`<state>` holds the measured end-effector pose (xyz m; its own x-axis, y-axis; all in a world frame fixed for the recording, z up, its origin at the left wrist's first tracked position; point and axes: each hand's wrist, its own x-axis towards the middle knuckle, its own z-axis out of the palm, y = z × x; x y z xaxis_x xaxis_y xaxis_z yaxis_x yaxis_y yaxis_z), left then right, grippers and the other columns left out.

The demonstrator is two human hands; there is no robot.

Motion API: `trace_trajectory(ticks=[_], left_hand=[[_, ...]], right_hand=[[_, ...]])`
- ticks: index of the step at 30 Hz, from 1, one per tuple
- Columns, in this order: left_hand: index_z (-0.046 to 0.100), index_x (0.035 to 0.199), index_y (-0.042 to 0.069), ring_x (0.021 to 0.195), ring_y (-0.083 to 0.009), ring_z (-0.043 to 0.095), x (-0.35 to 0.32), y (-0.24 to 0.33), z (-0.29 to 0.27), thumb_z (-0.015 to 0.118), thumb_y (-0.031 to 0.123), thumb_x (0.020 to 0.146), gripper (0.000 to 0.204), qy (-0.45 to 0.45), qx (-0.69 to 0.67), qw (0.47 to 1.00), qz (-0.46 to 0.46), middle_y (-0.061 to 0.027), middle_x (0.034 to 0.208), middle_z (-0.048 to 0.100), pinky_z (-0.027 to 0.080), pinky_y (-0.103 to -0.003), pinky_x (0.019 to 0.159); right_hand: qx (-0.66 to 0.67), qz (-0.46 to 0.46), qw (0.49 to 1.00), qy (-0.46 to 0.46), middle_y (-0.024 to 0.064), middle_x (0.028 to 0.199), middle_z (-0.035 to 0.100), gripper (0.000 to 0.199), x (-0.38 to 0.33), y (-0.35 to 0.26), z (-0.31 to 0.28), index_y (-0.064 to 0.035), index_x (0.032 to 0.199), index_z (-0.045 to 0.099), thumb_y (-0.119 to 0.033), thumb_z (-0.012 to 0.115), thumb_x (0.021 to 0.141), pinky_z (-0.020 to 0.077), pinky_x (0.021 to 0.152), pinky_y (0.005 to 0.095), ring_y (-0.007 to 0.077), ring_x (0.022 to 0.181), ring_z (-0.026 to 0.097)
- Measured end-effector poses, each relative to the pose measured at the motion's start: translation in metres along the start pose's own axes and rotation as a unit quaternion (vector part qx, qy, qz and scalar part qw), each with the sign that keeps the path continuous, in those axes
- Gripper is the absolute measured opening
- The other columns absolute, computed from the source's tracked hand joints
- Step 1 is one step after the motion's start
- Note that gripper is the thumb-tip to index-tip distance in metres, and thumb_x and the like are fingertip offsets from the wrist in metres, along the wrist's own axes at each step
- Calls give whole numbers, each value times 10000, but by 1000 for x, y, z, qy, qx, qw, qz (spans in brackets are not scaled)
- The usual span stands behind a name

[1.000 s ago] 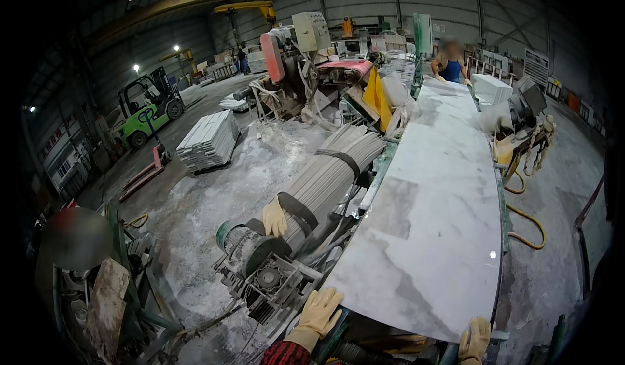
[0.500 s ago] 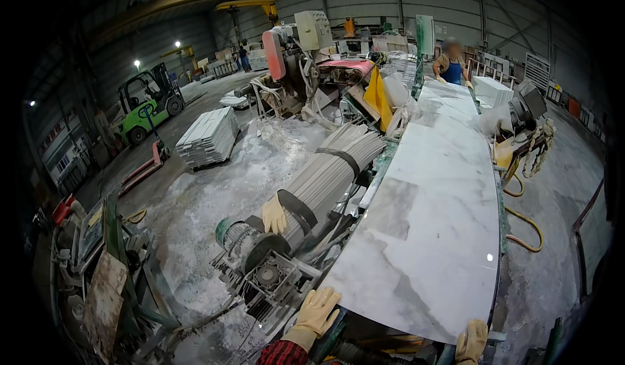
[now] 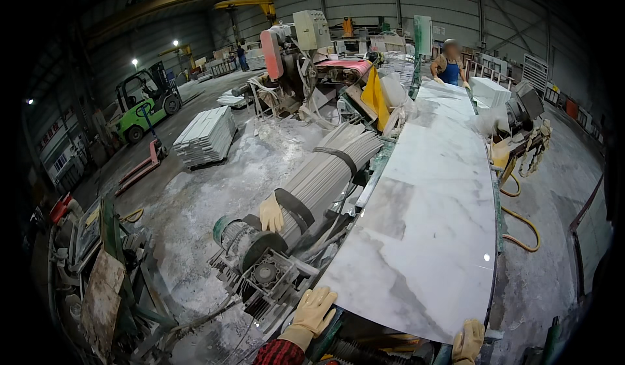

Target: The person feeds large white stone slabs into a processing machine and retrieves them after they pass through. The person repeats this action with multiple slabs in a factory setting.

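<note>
A long white marble slab [image 3: 436, 235] with grey veins lies on a machine bed and stretches away from me. At its near left corner is my left hand [image 3: 314, 313] in a cream glove. Its fingers are stretched out, reaching the slab's edge and the green frame beside it. My right hand [image 3: 468, 342], gloved alike, is at the near right corner with its fingers curled against the slab's edge. The thumb of that hand is hidden. A loose cream glove [image 3: 271, 214] hangs on the machine to the left.
A person [image 3: 449, 64] in a blue apron stands at the slab's far end, hands near it. A motor [image 3: 244, 238] and a ribbed grey cover [image 3: 332, 156] flank the slab's left. A yellow hose [image 3: 524, 228] runs along its right. A green forklift [image 3: 144, 101] stands far left.
The whole view has shifted slightly. My hands keep their places at the slab's near corners, and the slab shows no clear movement. The far person's head and body have moved slightly.
</note>
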<state>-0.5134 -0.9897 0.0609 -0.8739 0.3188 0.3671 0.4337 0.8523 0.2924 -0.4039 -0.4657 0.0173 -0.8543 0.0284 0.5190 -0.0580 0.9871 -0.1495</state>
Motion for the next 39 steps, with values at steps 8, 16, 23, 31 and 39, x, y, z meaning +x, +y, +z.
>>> trace_trajectory(ticks=[8, 16, 23, 31, 39], left_hand=[[602, 1439, 116, 1434, -369, 530, -3, 0, -3, 674, 308, 1030, 458, -28, 1, 1000, -15, -169, 1497, 593, 380, -542, 1213], [606, 1445, 109, 1439, -367, 523, -6, 0, -4, 665, 316, 1040, 459, -36, -4, 999, -15, -173, 1505, 589, 374, -538, 1223], [593, 1444, 94, 1421, -386, 524, -9, 3, -8, 679, 293, 1028, 469, -3, -1, 1000, -1, -186, 1490, 584, 384, -529, 1201], [595, 1451, 103, 1436, -387, 517, -12, -1, -5, 672, 307, 1030, 475, -42, -16, 999, -17, -178, 1505, 583, 376, -536, 1214], [601, 1442, 102, 1428, -386, 522, -17, -2, -2, 676, 306, 1027, 469, -7, -1, 1000, -8, -182, 1501, 583, 379, -536, 1207]], right_hand=[[-21, -8, 1000, -3, 231, 1354, 710, 381, 1, -7, -7, -25, 1328, 745, -234, 668, 1018, 373, 1248, 594, 446, 1298, 622], [-34, 2, 999, -17, 218, 1373, 711, 403, -13, 3, 1, -42, 1349, 741, -274, 664, 1028, 331, 1279, 611, 433, 1325, 610], [48, -57, 997, -6, 322, 1187, 652, 368, 4, -2, -14, 80, 1255, 654, -79, 626, 925, 455, 997, 625, 518, 1105, 623], [-21, 7, 999, -40, 278, 1408, 689, 428, -19, 6, 1, 6, 1374, 714, -248, 649, 1036, 410, 1238, 554, 464, 1347, 606], [-14, 13, 999, -42, 270, 1393, 688, 413, -18, 0, -3, -4, 1369, 714, -234, 658, 1031, 434, 1208, 557, 483, 1327, 598]])
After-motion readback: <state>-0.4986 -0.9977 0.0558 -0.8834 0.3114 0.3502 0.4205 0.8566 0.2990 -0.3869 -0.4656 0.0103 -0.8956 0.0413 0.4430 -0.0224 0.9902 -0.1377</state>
